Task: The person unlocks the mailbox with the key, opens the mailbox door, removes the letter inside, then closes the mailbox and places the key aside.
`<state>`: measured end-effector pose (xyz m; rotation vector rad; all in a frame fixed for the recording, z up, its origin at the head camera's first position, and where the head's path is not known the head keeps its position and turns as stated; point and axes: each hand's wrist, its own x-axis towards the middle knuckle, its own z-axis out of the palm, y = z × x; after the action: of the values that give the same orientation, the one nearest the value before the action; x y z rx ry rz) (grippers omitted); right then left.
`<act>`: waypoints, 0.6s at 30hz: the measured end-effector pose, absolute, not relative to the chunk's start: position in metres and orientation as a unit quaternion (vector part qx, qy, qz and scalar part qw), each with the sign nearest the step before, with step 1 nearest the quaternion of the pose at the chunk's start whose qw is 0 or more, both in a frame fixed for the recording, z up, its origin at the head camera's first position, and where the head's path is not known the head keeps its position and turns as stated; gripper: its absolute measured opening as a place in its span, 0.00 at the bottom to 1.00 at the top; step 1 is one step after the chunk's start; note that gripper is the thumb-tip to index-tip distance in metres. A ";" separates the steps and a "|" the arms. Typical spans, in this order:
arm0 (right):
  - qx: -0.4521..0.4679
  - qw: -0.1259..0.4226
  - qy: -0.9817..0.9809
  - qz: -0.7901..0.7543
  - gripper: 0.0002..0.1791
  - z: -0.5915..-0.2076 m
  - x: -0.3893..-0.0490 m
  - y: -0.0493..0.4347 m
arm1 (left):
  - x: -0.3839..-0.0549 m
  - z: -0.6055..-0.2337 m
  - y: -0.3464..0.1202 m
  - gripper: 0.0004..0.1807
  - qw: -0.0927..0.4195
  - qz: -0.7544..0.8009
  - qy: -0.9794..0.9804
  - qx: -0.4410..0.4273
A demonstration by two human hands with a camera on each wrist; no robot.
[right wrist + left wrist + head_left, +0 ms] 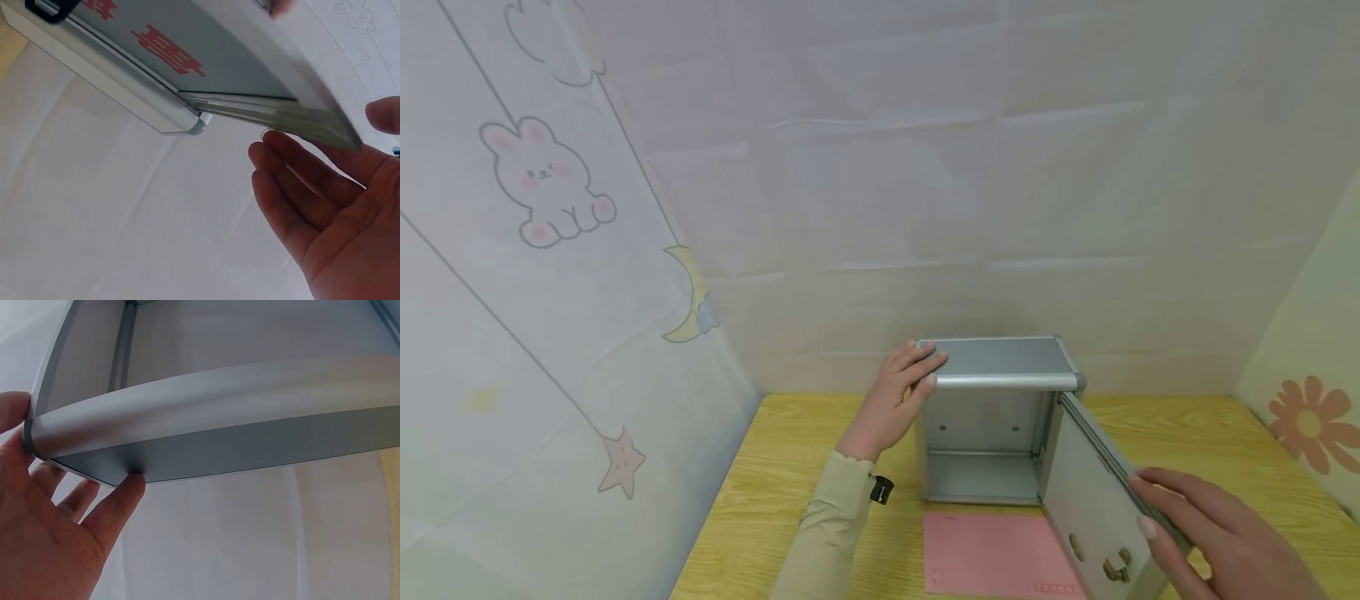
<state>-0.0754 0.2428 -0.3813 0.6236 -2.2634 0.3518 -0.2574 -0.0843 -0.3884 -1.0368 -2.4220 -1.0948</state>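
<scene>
A silver-and-grey metal box (1000, 360) stands on the wooden table with its front exposed and its inside bare. My left hand (895, 396) grips its top left corner, fingers over the top panel and thumb near the front rim. The hinged door (1097, 500) swings out on the right side, a lock and latch on its inner face. My right hand (1232, 533) touches the door's free edge with loosely extended fingers; in the right wrist view the thumb stands apart from the edge. Red lettering (167, 50) marks the door's outer face.
A pink envelope (992, 550) with small printed boxes lies on the wooden table (790, 467) in front of the box, partly behind the door. Pale fabric walls (925, 183) enclose the table at the back and sides, printed with a bunny (546, 183) and a flower (1311, 423).
</scene>
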 end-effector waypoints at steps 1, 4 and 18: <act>0.247 0.374 -0.883 0.143 0.22 -0.382 -0.076 0.242 | -0.257 -0.388 -0.084 0.24 0.143 -0.380 -0.840 -0.361; 0.257 0.369 -0.879 0.160 0.20 -0.383 -0.076 0.239 | -0.257 -0.387 -0.085 0.23 0.141 -0.380 -0.839 -0.362; 0.401 0.408 -0.789 0.223 0.26 -0.386 -0.101 0.206 | -0.256 -0.387 -0.084 0.23 0.141 -0.378 -0.842 -0.359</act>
<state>-0.1006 0.2063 -0.3862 1.0097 -1.9898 0.5627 -0.2561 -0.0844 -0.3871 -1.0381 -2.4309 -1.0904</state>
